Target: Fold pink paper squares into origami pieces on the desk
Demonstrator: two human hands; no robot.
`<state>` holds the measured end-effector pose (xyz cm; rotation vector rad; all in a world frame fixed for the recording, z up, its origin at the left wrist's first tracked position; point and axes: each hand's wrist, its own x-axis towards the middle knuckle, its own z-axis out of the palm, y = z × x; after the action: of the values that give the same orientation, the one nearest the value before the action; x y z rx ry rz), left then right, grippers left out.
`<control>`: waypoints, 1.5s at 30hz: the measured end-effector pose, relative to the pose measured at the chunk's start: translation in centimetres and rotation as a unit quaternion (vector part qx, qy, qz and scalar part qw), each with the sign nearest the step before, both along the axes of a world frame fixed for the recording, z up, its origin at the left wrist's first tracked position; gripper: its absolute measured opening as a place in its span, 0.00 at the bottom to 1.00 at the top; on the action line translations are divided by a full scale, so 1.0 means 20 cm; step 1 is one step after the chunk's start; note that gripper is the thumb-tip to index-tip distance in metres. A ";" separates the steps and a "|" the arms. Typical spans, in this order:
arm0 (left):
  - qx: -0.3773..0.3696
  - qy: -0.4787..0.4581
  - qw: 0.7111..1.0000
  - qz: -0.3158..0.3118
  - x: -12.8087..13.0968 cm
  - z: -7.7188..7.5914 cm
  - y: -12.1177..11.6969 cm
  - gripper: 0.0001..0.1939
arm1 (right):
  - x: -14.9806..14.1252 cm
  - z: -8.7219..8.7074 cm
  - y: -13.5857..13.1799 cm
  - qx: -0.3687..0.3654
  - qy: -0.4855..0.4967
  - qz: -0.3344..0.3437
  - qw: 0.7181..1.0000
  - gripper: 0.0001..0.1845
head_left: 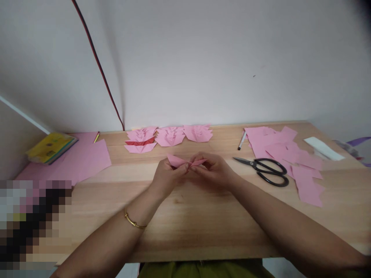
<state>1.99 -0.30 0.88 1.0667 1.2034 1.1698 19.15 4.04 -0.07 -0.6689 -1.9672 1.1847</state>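
Observation:
Between my two hands, over the middle of the table, is a folded piece of pink paper [177, 160]. My left hand [169, 172] pinches its left part, with the thumb near the centre. The fingers of my right hand [216, 168] are closed on the right part, where a pointed pink end sticks out. Both thumbs meet close to the middle fold. Behind my hands stand folded pink paper pieces in three groups [170, 137], and a red one [140, 142] lies among the left group.
Black-handled scissors [271, 170] lie open to the right, beside pink paper scraps [307, 181]. A pen [241, 140] and a white strip [324, 148] are nearby. At left, a yellow packet [52, 147] rests on pink sheets [92, 160] with a pencil [96, 137]. A wall bounds the wooden table [185, 231].

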 end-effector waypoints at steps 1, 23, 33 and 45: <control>0.006 0.014 1.000 -0.005 0.00 0.01 0.00 0.07 | 0.00 0.00 0.00 -0.022 0.005 -0.006 1.000 0.05; -0.074 -0.026 0.997 -0.003 0.01 -0.03 0.01 0.09 | 0.01 -0.01 0.02 -0.065 0.030 -0.041 0.997 0.09; -0.029 0.023 0.999 0.003 0.01 -0.01 -0.01 0.08 | 0.01 -0.01 0.02 -0.109 0.057 -0.035 0.992 0.10; -0.036 0.053 0.998 0.009 0.01 -0.03 -0.01 0.10 | 0.01 -0.01 0.02 -0.106 0.042 -0.039 0.993 0.09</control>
<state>2.19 -0.43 0.36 1.0779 1.3296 1.0866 19.33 4.39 -0.25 -0.7829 -1.7454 1.3641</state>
